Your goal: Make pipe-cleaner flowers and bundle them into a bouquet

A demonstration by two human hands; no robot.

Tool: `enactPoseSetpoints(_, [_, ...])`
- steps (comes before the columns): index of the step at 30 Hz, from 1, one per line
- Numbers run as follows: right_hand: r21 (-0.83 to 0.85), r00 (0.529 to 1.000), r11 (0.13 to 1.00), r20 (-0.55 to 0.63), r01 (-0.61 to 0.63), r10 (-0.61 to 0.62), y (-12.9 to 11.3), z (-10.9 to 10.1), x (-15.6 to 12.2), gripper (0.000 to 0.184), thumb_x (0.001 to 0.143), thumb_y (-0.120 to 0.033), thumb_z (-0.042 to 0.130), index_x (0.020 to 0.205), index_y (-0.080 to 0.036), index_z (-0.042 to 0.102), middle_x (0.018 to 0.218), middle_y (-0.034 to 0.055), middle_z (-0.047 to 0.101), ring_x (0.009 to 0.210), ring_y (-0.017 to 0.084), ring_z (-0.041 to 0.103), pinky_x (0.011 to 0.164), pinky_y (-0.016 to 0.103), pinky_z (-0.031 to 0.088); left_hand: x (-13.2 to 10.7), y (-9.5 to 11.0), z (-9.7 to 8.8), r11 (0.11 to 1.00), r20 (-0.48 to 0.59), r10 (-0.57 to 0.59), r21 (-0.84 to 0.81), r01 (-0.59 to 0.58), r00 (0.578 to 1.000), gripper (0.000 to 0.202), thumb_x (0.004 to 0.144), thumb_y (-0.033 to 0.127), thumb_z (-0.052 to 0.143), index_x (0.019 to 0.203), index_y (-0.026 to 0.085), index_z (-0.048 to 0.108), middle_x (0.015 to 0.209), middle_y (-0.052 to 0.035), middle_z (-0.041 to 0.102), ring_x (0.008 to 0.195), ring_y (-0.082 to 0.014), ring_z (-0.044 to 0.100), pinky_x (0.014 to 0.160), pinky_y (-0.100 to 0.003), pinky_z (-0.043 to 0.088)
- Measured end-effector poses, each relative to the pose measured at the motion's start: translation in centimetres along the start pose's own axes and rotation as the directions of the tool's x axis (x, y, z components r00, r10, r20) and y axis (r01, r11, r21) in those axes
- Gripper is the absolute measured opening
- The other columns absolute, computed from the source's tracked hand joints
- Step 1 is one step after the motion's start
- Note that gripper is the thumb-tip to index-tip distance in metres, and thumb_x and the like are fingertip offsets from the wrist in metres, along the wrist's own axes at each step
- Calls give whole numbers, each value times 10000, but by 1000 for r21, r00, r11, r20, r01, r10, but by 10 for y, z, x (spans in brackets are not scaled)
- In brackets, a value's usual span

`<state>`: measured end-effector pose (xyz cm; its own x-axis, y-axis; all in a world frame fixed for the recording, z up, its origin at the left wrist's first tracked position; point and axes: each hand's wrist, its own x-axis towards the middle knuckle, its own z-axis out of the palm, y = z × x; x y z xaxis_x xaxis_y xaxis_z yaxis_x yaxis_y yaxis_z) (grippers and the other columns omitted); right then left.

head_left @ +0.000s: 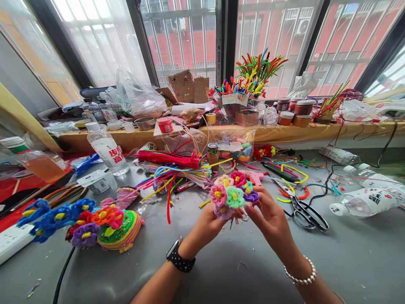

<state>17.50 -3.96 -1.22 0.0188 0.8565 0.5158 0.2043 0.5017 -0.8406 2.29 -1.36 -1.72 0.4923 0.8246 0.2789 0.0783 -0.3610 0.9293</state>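
A small bunch of pipe-cleaner flowers point(233, 191), pink, green, purple and red with yellow centres, is held up above the grey table point(221, 270). My left hand point(211, 223), with a black watch on its wrist, grips the bunch from below. My right hand point(268, 215), a pearl bracelet on its wrist, pinches the bunch at its right side. Both hands have their fingers closed on the flowers' stems.
Finished flowers in blue, purple and orange point(76, 221) lie at the left. Loose pipe cleaners point(177, 166) are piled behind the hands. Scissors point(303, 207) and fallen plastic bottles point(363, 202) lie to the right. An upright bottle point(106, 147) and a cluttered window ledge point(284, 131) stand behind.
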Motion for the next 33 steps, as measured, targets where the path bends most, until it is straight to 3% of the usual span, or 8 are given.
enactPoseSetpoints(6, [-50,1000,999,-15,23,-23,-2,4,-1,74,747,-243,515,707,-187,543,861,47,479,826,179,486,700,298,434,-2,-6,0,999,8,18,38,-18,1000,210,767,249,464,786,146,646,774,-50,660,729,-156,587,692,-251,460])
enactPoseSetpoints(11, [-61,999,998,-23,26,-27,0,4,-3,23,763,-208,492,775,-195,506,844,37,457,736,146,469,654,288,437,-1,-7,2,999,36,21,38,-23,999,204,769,234,463,811,142,641,792,-51,660,726,-145,588,689,-233,455])
enactPoseSetpoints(18, [-79,992,994,-91,77,-84,-2,5,-4,64,766,-203,491,822,-202,522,885,44,432,820,163,458,691,293,426,-1,-2,3,1000,57,2,26,-4,998,201,769,232,465,804,137,640,778,-50,659,699,-139,591,647,-220,462])
enactPoseSetpoints(25, [-162,994,983,-56,83,-94,2,6,-3,46,764,-205,503,788,-196,541,827,35,425,773,156,450,651,273,418,-1,-7,4,999,37,0,32,-2,999,228,767,273,467,791,130,641,773,-63,661,724,-162,591,682,-254,462])
enactPoseSetpoints(30, [-86,983,988,-123,129,-139,2,8,-7,62,774,-170,477,757,-198,529,790,28,434,740,149,458,646,281,422,0,-11,5,996,47,38,78,-41,998,235,765,287,470,795,143,653,785,-64,655,752,-168,579,708,-262,448])
enactPoseSetpoints(33, [-36,965,992,-228,124,-129,0,9,-10,67,771,-166,481,769,-200,539,779,23,463,716,142,476,647,286,419,1,-13,6,990,61,55,126,-62,997,240,757,292,481,753,137,663,757,-69,653,773,-180,565,719,-267,435])
